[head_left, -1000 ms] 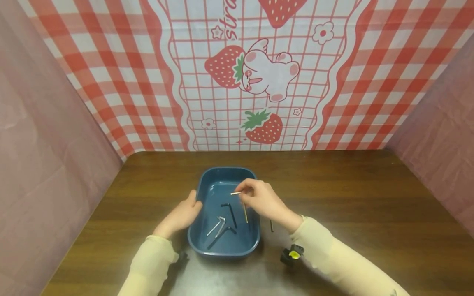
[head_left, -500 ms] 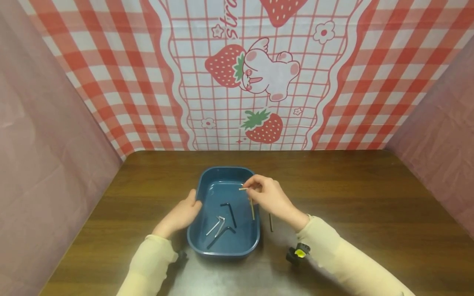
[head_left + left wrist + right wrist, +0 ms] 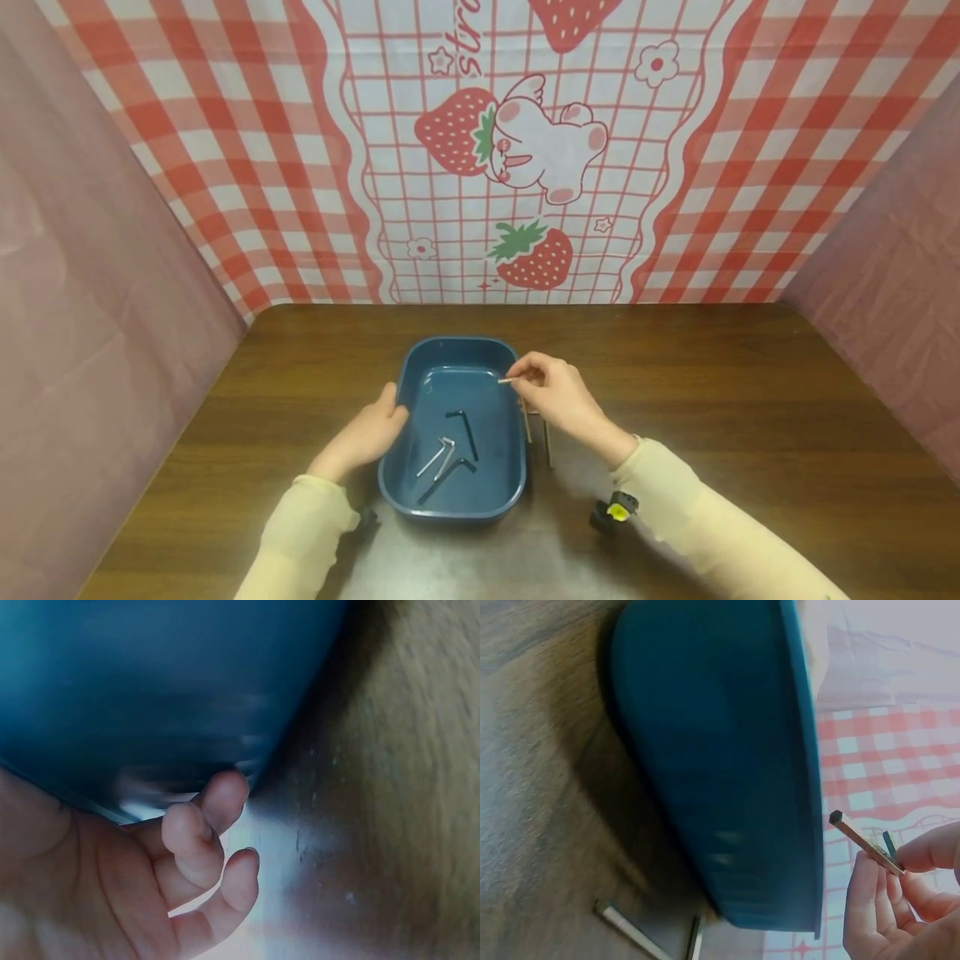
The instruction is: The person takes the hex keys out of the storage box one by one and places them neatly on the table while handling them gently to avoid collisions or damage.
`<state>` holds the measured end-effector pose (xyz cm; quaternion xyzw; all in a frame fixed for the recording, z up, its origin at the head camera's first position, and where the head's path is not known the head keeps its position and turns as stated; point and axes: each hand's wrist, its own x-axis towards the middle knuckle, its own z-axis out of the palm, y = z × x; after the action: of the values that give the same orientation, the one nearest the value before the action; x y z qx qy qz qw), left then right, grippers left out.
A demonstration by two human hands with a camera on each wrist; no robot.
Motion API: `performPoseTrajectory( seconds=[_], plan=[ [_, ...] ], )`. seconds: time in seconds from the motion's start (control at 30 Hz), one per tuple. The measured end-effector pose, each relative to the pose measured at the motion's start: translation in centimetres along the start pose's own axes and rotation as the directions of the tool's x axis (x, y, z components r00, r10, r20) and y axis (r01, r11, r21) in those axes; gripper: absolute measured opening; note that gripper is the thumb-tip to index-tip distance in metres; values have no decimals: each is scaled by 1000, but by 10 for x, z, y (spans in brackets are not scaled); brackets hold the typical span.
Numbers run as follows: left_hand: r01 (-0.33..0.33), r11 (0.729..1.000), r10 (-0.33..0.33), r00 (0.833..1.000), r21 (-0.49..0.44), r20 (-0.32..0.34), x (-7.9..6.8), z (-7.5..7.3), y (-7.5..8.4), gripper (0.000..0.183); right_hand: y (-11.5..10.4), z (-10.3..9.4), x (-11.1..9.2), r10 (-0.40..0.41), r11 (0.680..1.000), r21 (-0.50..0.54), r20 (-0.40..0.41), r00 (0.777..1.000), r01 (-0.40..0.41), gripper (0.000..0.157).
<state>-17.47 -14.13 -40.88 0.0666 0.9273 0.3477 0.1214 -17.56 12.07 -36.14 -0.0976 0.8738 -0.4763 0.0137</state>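
My right hand (image 3: 558, 396) pinches a gold-coloured L-shaped hex key (image 3: 866, 844) between thumb and fingers, above the right rim of a blue basin (image 3: 480, 510). In the head view, the key's long arm hangs down just outside that rim. My left hand (image 3: 367, 433) grips the basin's left rim, thumb over the edge and fingers against the outer wall (image 3: 150, 690). Inside the basin lie a black hex key (image 3: 470, 437), a second black hex key (image 3: 438, 483) and silver hex keys (image 3: 448, 454). Another gold-coloured hex key (image 3: 548, 446) rests on the table, partly hidden by my right hand.
The basin stands on a brown wooden table (image 3: 712, 400). A red-and-white checked cloth with strawberries (image 3: 536, 258) hangs behind the table, and pinkish curtains (image 3: 97, 292) hang at both sides. The ends of gold-coloured rods (image 3: 626, 926) show beside the basin in the right wrist view.
My right hand has moved right with the gold-coloured hex key, from over the basin's inside to its right rim. My left hand and the keys in the basin have stayed in place.
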Motion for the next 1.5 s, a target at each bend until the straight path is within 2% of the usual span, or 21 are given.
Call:
performPoseTrajectory(
  seconds=[0.57, 0.97, 1.5],
  plan=[
    [-5, 1000, 5, 1000, -6, 5, -1, 0, 0, 43, 21, -9, -1, 40, 999, -31, -43, 998, -41, 11],
    [-1, 1000, 1, 1000, -5, 6, 2, 0, -3, 43, 35, -23, -4, 56, 996, -71, -35, 998, -59, 13],
    [3, 1000, -3, 1000, -9, 5, 2, 0, -2, 42, 52, -26, 1, 130, 990, -50, 12, 991, -130, 15]
  ],
)
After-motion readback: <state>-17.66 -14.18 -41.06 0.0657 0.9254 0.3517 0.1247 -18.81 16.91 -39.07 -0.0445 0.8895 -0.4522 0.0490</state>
